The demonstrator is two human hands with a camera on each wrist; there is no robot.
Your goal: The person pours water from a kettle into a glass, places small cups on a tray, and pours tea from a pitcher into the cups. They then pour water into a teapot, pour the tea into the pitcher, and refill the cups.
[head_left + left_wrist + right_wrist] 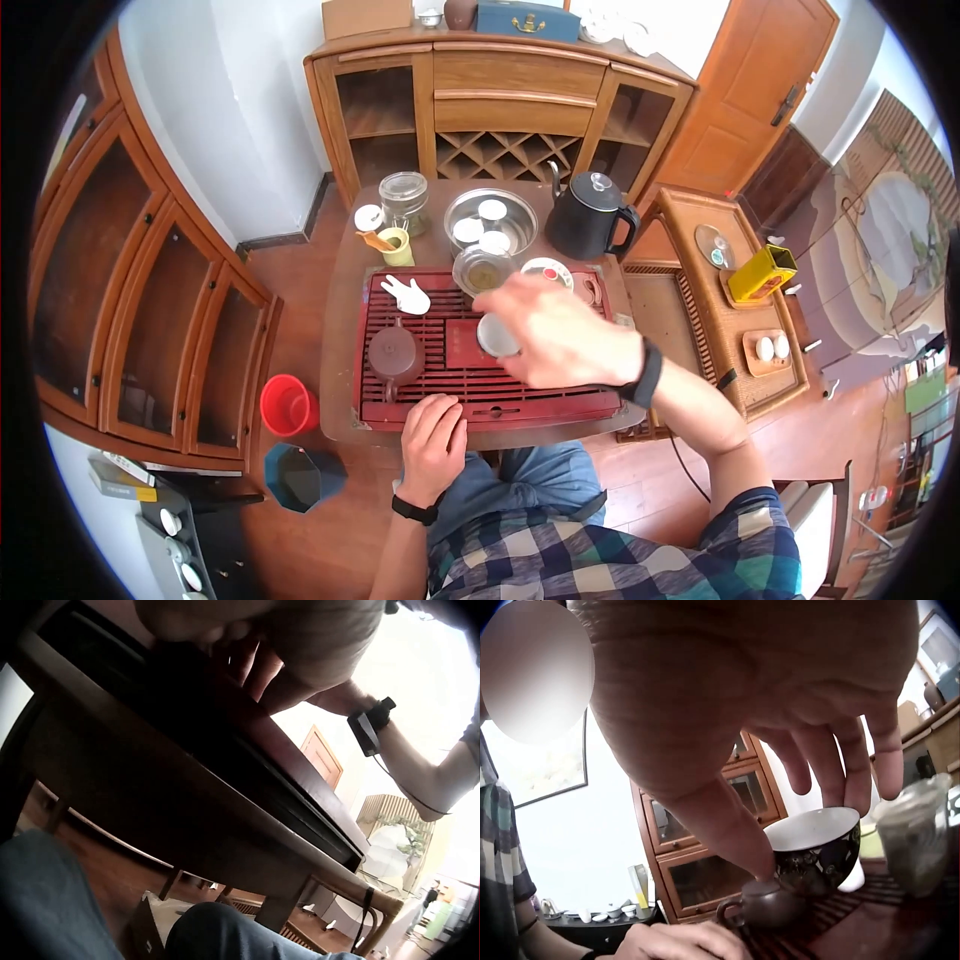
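My right hand [565,335] holds a bowl [497,336] by its rim over the red slatted tea tray [490,411]. In the right wrist view the bowl [817,859] is white inside and dark patterned outside, with the thumb and fingertips of the right hand [757,690] on opposite sides of its rim. My left hand [433,445] rests on the tray's front edge, fingers together and relaxed. Left of the bowl stands a brown teapot [396,355]. Behind it are a glass pitcher [482,272] and a white hand-shaped figure [407,295].
Behind the tray stand a steel basin [520,215] with white cups, a black kettle [590,222], a glass jar [404,200] and a yellow-green tool holder [398,250]. A red bucket [289,405] is on the floor at left; a rattan side table [690,225] stands at right.
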